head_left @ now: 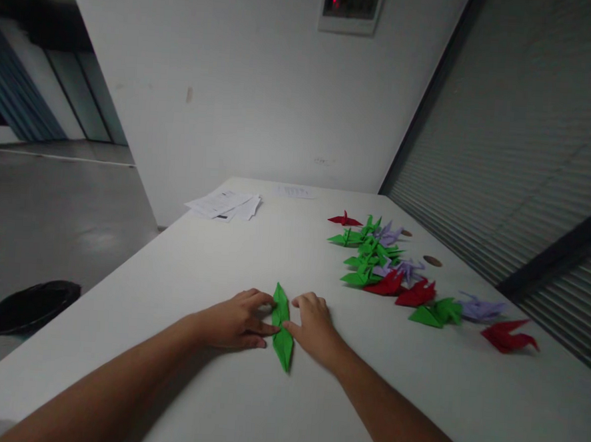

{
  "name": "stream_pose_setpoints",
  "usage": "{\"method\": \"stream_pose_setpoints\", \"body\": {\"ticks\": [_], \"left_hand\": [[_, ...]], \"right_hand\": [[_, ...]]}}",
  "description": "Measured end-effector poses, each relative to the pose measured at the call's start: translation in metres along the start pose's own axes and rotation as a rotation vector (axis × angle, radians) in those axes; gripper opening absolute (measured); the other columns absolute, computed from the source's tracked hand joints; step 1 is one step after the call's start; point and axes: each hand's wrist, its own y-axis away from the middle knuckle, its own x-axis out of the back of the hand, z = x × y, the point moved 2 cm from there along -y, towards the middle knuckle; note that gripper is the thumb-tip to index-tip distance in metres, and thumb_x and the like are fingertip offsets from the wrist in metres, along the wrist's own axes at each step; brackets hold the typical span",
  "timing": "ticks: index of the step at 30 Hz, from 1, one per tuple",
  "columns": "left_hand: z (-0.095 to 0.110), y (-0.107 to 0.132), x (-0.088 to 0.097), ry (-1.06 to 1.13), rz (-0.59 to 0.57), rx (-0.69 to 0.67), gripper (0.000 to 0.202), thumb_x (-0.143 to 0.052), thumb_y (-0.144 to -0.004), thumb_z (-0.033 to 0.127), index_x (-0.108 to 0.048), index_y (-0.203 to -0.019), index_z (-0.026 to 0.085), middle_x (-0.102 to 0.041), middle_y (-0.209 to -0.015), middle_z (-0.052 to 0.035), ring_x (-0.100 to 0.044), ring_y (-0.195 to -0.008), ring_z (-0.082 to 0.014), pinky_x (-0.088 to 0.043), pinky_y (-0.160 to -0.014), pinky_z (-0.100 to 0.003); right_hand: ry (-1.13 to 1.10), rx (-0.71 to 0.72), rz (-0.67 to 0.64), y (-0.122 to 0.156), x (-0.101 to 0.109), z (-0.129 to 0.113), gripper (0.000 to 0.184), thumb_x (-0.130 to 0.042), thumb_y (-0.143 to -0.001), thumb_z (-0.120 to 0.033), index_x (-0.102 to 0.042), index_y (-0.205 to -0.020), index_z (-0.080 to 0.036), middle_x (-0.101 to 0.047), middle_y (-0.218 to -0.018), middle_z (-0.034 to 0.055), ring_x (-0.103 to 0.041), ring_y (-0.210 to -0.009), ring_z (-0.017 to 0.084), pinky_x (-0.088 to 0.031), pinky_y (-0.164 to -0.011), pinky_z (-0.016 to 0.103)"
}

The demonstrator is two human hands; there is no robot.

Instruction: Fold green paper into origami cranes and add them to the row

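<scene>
- Head view: both forearms reach in from the near edge of the white table (244, 404).
- Left hand (234, 320) and right hand (314, 325) lie flat, fingers pressing on a long, pointed green paper fold (282, 327) between them; neither grips it.
- Green fold lies flat on the table, near the middle.
- Farther right, a scatter of folded paper cranes (397, 274) in green, red and lilac.
- At the far end, loose white sheets (224, 204).
- Left, on the floor, a black bin (30, 306).
</scene>
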Motion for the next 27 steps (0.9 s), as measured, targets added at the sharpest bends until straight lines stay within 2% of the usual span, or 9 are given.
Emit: {"method": "stream_pose_setpoints", "body": {"ticks": [3,6,11,14,17,19,22,25,27], "left_hand": [[0.005,-0.002,0.002,-0.030,0.008,0.036,0.042,-0.058,-0.096,0.047,-0.068,-0.134,0.032,-0.055,-0.113,-0.0150,-0.054,-0.106,-0.0297,-0.048,-0.094,-0.044],[0.008,-0.004,0.002,-0.050,-0.002,0.048,0.042,-0.057,-0.097,0.047,-0.066,-0.135,0.031,-0.053,-0.104,-0.0122,-0.051,-0.097,-0.0270,-0.047,-0.088,-0.041],[0.008,-0.005,0.002,-0.050,-0.002,0.025,0.045,-0.056,-0.098,0.047,-0.063,-0.138,0.030,-0.054,-0.105,-0.0125,-0.050,-0.095,-0.0264,-0.045,-0.088,-0.041],[0.008,-0.005,0.002,-0.011,0.015,0.017,0.047,-0.059,-0.096,0.045,-0.061,-0.141,0.031,-0.056,-0.109,-0.0137,-0.052,-0.098,-0.0278,-0.045,-0.091,-0.044],[0.006,-0.005,0.000,0.112,0.062,0.045,0.048,-0.062,-0.096,0.042,-0.060,-0.142,0.031,-0.056,-0.118,-0.0152,-0.053,-0.106,-0.0293,-0.046,-0.096,-0.045],[0.002,-0.005,-0.004,0.262,0.139,0.086,0.048,-0.062,-0.096,0.043,-0.061,-0.142,0.030,-0.056,-0.121,-0.0149,-0.055,-0.108,-0.0279,-0.048,-0.096,-0.042],[-0.004,-0.010,-0.009,0.500,0.347,0.170,0.043,-0.062,-0.095,0.047,-0.067,-0.134,0.028,-0.057,-0.111,-0.0109,-0.058,-0.099,-0.0228,-0.051,-0.087,-0.036],[-0.006,-0.016,-0.014,0.667,0.534,0.292,0.028,-0.066,-0.094,0.042,-0.076,-0.111,0.022,-0.060,-0.102,-0.0087,-0.060,-0.090,-0.0190,-0.050,-0.076,-0.031],[-0.005,-0.020,-0.016,0.836,0.638,0.355,0.021,-0.075,-0.088,0.037,-0.071,-0.096,0.018,-0.062,-0.092,-0.0061,-0.061,-0.085,-0.0177,-0.049,-0.073,-0.029]], "right_hand": [[-0.036,-0.039,-0.018,-0.003,0.004,-0.004,0.017,-0.076,-0.080,-0.021,-0.067,-0.095,-0.019,-0.066,-0.108,0.0086,-0.058,-0.106,0.029,-0.042,-0.094,0.039],[-0.096,-0.046,-0.019,-0.005,0.007,-0.009,0.013,-0.073,-0.080,-0.014,-0.064,-0.088,-0.020,-0.068,-0.102,0.0069,-0.061,-0.102,0.026,-0.042,-0.091,0.036],[-0.252,0.000,-0.027,-0.003,0.007,-0.017,0.020,-0.067,-0.078,-0.006,-0.056,-0.085,-0.021,-0.067,-0.088,0.0032,-0.062,-0.086,0.022,-0.044,-0.077,0.031],[-0.423,-0.024,-0.026,-0.002,0.002,-0.016,0.024,-0.060,-0.076,-0.003,-0.053,-0.089,-0.023,-0.063,-0.080,-0.0010,-0.061,-0.072,0.019,-0.042,-0.066,0.029],[-0.621,-0.067,0.034,-0.004,-0.002,-0.012,0.023,-0.058,-0.076,-0.007,-0.051,-0.091,-0.024,-0.061,-0.080,-0.0024,-0.060,-0.067,0.017,-0.043,-0.061,0.027],[-0.795,-0.075,0.071,-0.007,-0.002,-0.009,0.021,-0.058,-0.076,-0.011,-0.050,-0.091,-0.024,-0.060,-0.082,-0.0024,-0.062,-0.068,0.017,-0.045,-0.061,0.027],[-1.036,-0.069,0.103,-0.010,-0.001,-0.009,0.022,-0.063,-0.077,-0.020,-0.048,-0.092,-0.024,-0.060,-0.082,-0.0025,-0.064,-0.071,0.017,-0.048,-0.062,0.027],[-1.148,-0.065,0.131,-0.011,0.001,-0.014,0.029,-0.071,-0.075,-0.026,-0.048,-0.093,-0.024,-0.061,-0.082,-0.0023,-0.064,-0.073,0.016,-0.049,-0.063,0.026],[-1.179,-0.052,0.135,-0.010,0.002,-0.018,0.030,-0.073,-0.074,-0.027,-0.049,-0.093,-0.024,-0.061,-0.081,-0.0024,-0.063,-0.073,0.016,-0.049,-0.063,0.026]]}}
